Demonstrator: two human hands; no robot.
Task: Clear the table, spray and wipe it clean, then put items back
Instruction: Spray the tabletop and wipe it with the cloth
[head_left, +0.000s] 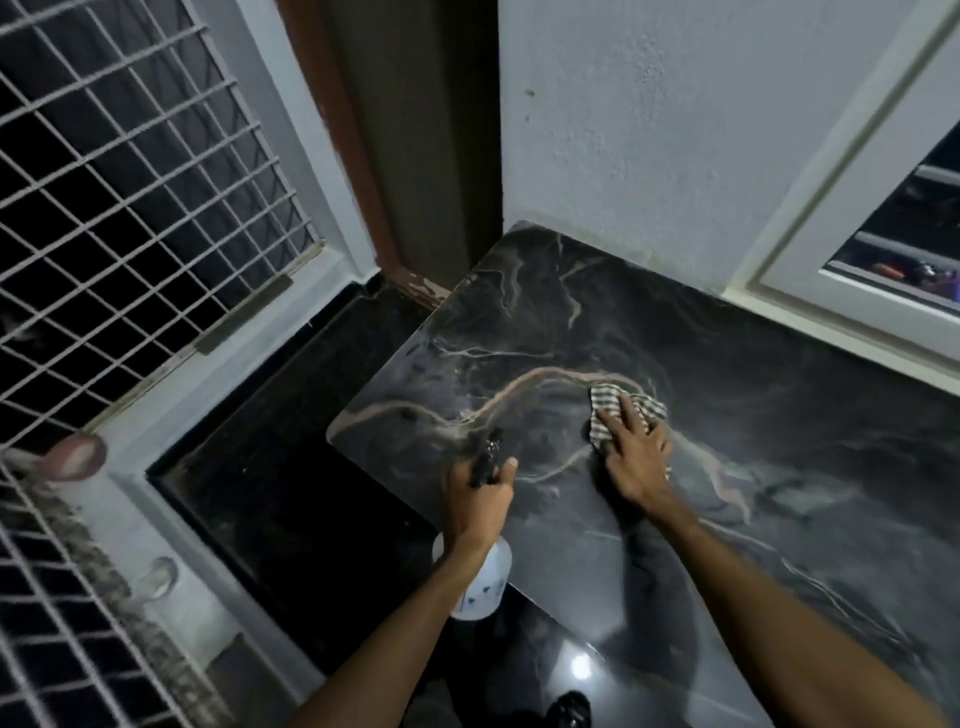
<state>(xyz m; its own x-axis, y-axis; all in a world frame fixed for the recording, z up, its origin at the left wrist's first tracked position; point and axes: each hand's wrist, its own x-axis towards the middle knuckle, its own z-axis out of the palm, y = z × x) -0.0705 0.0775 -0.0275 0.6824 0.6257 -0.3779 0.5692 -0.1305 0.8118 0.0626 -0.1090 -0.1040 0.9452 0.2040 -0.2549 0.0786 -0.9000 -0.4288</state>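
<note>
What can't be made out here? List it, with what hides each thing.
- Spray bottle, head view: the left hand and wrist cover its neck and trigger; its label print is too small to read.
- Striped cloth: the right hand presses flat over much of it.
- Marble table: cut off by the right and bottom edges.
- Small things behind the window: too blurred to identify.

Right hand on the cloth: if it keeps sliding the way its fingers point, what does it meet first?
The right hand presses the striped cloth flat, fingers pointing up-left toward the table's far corner. The marble ahead looks bare, so it would probably meet the wall first, though depth is hard to judge.
</note>
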